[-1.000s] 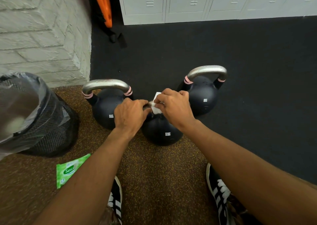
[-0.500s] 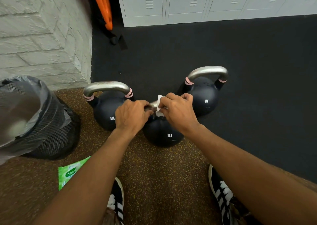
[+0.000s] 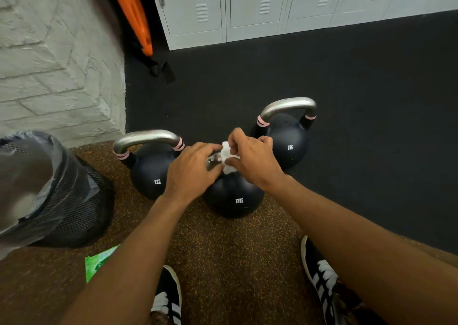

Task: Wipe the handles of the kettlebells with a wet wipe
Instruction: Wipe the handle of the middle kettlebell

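Three black kettlebells with steel handles stand on the floor. The nearest, the 12 kg kettlebell (image 3: 233,198), sits in the middle; most of its handle (image 3: 214,160) is hidden under my hands. My left hand (image 3: 192,169) grips the left part of that handle. My right hand (image 3: 255,160) pinches a white wet wipe (image 3: 226,156) against the handle's right part. A left 8 kg kettlebell (image 3: 148,176) and a right 8 kg kettlebell (image 3: 288,143) stand behind, their handles bare with pink bands.
A black mesh bin (image 3: 62,200) lined with a plastic bag stands at the left. A green wipes packet (image 3: 98,262) lies on the brown speckled floor near my left shoe (image 3: 167,297). My right shoe (image 3: 322,277) is at the right. White lockers (image 3: 272,7) and an orange board (image 3: 133,12) stand behind.
My right hand has turned the wipe on the middle handle, so more white shows between my hands. My left hand keeps its grip; the kettlebells have not moved.
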A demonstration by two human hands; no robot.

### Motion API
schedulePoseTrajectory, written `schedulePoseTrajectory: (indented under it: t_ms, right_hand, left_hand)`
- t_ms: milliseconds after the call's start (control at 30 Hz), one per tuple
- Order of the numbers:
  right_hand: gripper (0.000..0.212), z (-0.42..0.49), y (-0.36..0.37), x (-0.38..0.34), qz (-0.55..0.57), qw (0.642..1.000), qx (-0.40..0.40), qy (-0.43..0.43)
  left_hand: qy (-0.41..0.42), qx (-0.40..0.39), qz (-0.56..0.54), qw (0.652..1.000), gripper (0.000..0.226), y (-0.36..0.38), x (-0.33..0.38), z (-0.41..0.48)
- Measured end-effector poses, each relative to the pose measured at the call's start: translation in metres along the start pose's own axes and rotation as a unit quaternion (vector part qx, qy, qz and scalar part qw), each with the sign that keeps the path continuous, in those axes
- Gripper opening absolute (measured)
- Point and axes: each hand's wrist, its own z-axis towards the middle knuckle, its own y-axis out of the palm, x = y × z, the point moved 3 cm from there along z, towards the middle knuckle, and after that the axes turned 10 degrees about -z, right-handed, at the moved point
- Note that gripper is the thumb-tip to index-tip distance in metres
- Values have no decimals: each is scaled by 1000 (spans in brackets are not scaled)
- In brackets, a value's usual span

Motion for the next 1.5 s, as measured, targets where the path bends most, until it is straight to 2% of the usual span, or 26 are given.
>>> schedulePoseTrajectory:
  t_ms: [200, 300, 333, 400, 467, 567, 700, 800, 967, 1133, 1300, 1400, 1500]
  right_hand:
    - [30, 3, 4, -17, 5, 999, 13, -31]
    - [41, 5, 0, -10, 95, 994, -39, -27]
    - [45, 3, -3, -3, 152, 987, -46, -14]
    - [42, -5, -12, 21, 249, 967, -6, 48]
    - [33, -16, -17, 53, 278, 951, 26, 133]
    - [47, -27, -11, 95, 245, 948, -35, 202]
    - [69, -28, 6, 107, 210, 949, -135, 191]
    - [69, -26, 17, 106, 175, 957, -162, 168]
    - [54, -19, 25, 104, 163, 968, -134, 138]
    - [42, -20, 31, 107, 157, 975, -89, 133]
    - [42, -21, 35, 107, 130, 984, -55, 109]
    - [43, -24, 39, 107, 131, 984, -40, 113]
    - [45, -26, 41, 108, 139, 982, -28, 121]
  left_hand:
    - [-15, 11, -1, 1000, 39, 1, -2, 0]
    - [2, -5, 28, 1000, 35, 1, -2, 0]
    - [12, -10, 48, 999, 35, 1, 0, 0]
    - [29, -8, 88, 996, 35, 1, 4, 3]
    - [31, -2, 98, 995, 36, 0, 8, 5]
    - [27, -5, 93, 995, 36, 4, 13, 9]
    - [10, -14, 89, 996, 37, 10, 16, 12]
    - [27, -9, 91, 995, 41, 9, 19, 11]
    - [72, -6, 155, 985, 31, 14, 18, 12]
    - [83, 3, 144, 986, 24, 17, 26, 20]
    - [32, -46, 108, 993, 30, 14, 31, 32]
    - [9, -91, 58, 994, 25, 12, 27, 46]
    - [-48, -147, 12, 988, 22, 10, 25, 62]
